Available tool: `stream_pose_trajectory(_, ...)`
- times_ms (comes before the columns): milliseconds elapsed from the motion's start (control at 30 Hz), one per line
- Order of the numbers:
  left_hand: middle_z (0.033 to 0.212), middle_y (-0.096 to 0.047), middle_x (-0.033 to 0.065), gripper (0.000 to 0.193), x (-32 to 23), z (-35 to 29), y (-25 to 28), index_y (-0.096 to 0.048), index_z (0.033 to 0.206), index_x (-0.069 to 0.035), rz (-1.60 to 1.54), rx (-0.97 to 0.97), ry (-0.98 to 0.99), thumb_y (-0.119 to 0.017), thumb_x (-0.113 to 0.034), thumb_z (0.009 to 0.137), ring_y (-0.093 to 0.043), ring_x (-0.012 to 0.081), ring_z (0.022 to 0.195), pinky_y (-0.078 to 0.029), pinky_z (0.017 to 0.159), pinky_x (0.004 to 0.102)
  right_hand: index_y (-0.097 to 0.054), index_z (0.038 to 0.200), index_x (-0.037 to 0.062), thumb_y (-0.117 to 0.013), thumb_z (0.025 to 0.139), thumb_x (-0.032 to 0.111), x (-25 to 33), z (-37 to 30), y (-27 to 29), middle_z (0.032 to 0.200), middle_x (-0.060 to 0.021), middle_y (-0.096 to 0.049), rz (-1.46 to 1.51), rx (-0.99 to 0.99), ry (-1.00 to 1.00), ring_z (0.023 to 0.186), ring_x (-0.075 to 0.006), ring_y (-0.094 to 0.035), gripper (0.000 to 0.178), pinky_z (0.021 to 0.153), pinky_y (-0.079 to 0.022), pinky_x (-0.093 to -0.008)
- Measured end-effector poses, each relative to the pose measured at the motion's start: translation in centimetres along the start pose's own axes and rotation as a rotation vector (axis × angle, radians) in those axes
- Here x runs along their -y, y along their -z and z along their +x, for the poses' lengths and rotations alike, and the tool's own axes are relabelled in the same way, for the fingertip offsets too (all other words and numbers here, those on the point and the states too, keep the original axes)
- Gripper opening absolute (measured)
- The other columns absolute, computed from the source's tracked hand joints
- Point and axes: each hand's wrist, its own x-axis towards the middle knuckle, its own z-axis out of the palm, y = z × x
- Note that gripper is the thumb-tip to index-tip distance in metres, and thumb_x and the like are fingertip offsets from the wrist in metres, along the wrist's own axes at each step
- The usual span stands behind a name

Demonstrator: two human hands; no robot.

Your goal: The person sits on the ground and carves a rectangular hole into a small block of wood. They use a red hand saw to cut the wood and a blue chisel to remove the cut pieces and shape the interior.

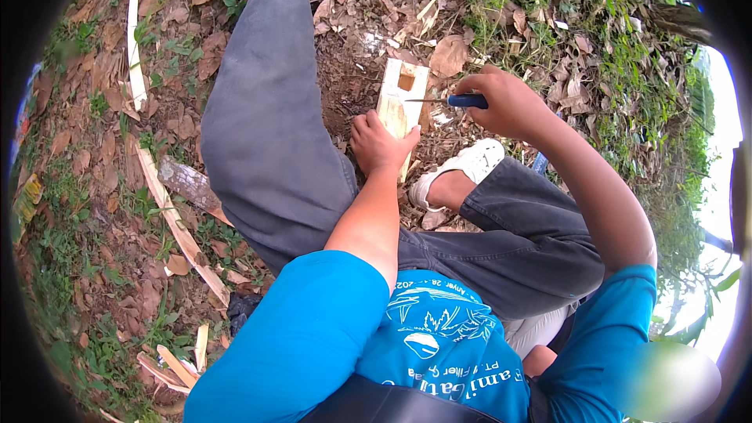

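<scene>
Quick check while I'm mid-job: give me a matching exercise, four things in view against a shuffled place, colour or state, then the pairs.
Things:
1. left hand
2. blue-handled tool
3. wooden piece
4. trousers

Descriptions:
A. dark grey cloth
B. has a rectangular opening near its far end
C. held in the right hand
D. on item 3's nearer half

Pairs: 1-D, 2-C, 3-B, 4-A

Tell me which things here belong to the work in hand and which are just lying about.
In the work:
pale, rectangular wooden block with a squarish hole, held by the left hand
blue-handled tool with a thin metal shaft, in the right hand

Lying about:
long, narrow, pale wooden strips
mottled grey piece of wood
short, pale wooden splinters
dry brown leaves
</scene>
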Motion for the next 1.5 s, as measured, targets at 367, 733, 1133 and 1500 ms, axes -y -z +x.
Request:
stream_pose_trajectory(367, 0.112, -0.052, 0.0140, 0.078, -0.2, 0.2, -0.2, -0.052, 0.111, -0.006, -0.036, 0.025, 0.000, -0.087, -0.054, 0.061, -0.055, 0.0352, 0.108, -0.049, 0.094, 0.0467, -0.072, 0.112, 0.0061, -0.071, 0.083, 0.011, 0.6, 3.5, 0.8, 0.096, -0.0178, -0.073, -0.074, 0.143, -0.030, 0.092, -0.0360, -0.071, 0.030, 0.086, -0.056, -0.0452)
stream_pose_trajectory(733, 0.114, -0.051, 0.0129, 0.079, -0.1, 0.4, -0.3, -0.051, 0.113, -0.006, -0.025, 0.051, 0.015, -0.087, -0.055, 0.063, -0.055, 0.0341, 0.108, -0.050, 0.092, 0.0461, -0.075, 0.104, 0.0035, -0.058, 0.091, 0.025, 2.7, 3.8, 3.2, 0.097, -0.0204, -0.075, -0.158, 0.242, -0.202, 0.097, -0.0381, -0.071, 0.031, 0.091, -0.055, -0.0483)
stream_pose_trajectory(1133, 0.117, -0.052, 0.0139, 0.080, 0.0, 0.3, -0.2, -0.052, 0.115, -0.006, -0.039, 0.062, 0.019, -0.087, -0.055, 0.062, -0.055, 0.0346, 0.110, -0.050, 0.092, 0.0468, -0.064, 0.136, 0.0069, -0.045, 0.108, 0.024, 1.5, 5.2, 3.2, 0.081, -0.0087, -0.071, 0.232, 0.544, -0.399, 0.061, -0.0140, -0.067, 0.038, 0.057, -0.056, -0.0312)
stream_pose_trajectory(1500, 0.118, -0.052, 0.0143, 0.081, 0.1, 0.4, -0.5, -0.051, 0.116, -0.006, -0.047, 0.057, 0.014, -0.087, -0.055, 0.062, -0.056, 0.0353, 0.110, -0.050, 0.092, 0.0469, -0.064, 0.136, 0.0079, -0.044, 0.110, 0.026, 0.6, 5.0, 2.9, 0.078, -0.0086, -0.070, 0.270, 0.512, -0.406, 0.057, -0.0154, -0.067, 0.037, 0.056, -0.057, -0.0319)
